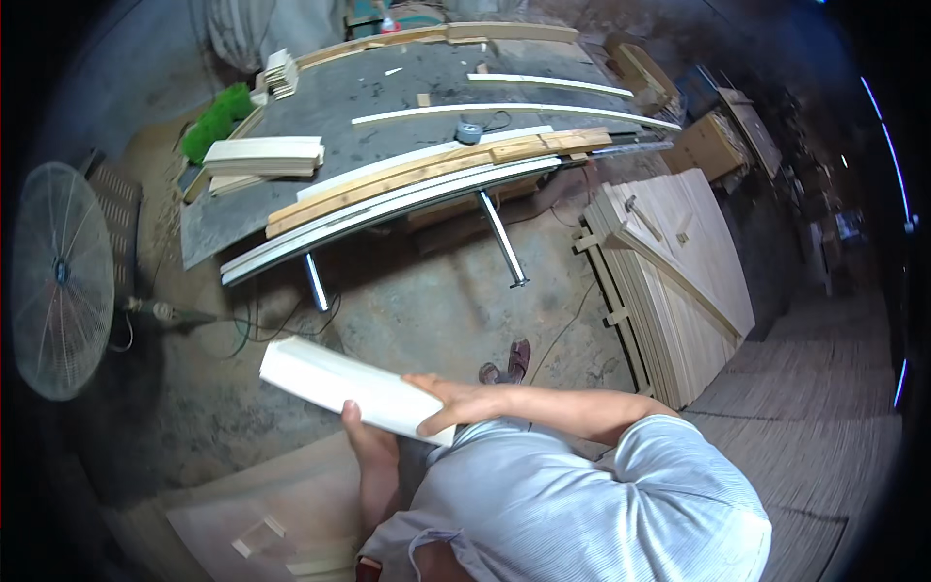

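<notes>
A stack of white boards is held up in front of my body, slanting from far left to near right. My left hand grips its near side, the thumb up against the front face and the fingers hidden beneath. At the stack's right end, my right hand clasps it, with the thumb on the near face and the fingers over the far edge. Ahead of me, another pile of white boards lies on the left of the grey worktable.
Wooden strips and white rails lie along the table's near edge, with metal arms sticking out toward me. A floor fan stands left. To the right, a hammer rests on stacked wooden panels. Cables cross the floor.
</notes>
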A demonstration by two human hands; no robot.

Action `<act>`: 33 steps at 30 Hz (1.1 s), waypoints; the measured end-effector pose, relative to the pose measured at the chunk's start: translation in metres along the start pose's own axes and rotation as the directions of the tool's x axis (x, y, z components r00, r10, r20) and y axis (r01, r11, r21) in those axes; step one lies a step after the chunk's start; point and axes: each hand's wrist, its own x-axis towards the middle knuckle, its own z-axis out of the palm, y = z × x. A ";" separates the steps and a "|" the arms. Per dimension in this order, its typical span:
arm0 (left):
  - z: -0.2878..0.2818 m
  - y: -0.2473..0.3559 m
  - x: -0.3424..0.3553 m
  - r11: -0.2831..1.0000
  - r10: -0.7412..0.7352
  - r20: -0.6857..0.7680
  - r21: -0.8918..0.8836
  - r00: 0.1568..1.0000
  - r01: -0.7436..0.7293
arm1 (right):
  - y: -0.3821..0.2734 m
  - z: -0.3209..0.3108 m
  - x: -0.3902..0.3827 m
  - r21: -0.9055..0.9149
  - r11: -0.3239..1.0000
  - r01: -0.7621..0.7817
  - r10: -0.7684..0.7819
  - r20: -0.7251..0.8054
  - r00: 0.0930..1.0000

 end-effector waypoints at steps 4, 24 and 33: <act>0.043 -0.051 0.083 0.999 -0.024 0.050 0.044 0.998 0.021 | 0.010 -0.069 -0.047 0.235 0.971 0.045 0.025 -0.287 0.958; 0.322 -0.133 0.333 0.039 0.209 0.578 0.801 0.789 -0.598 | 0.092 -0.533 -0.332 0.530 0.800 0.281 0.226 -0.700 0.677; 0.388 -0.173 0.400 -0.257 0.215 0.610 0.789 0.762 -0.559 | 0.111 -0.748 -0.330 0.426 0.883 0.197 0.212 -0.737 0.642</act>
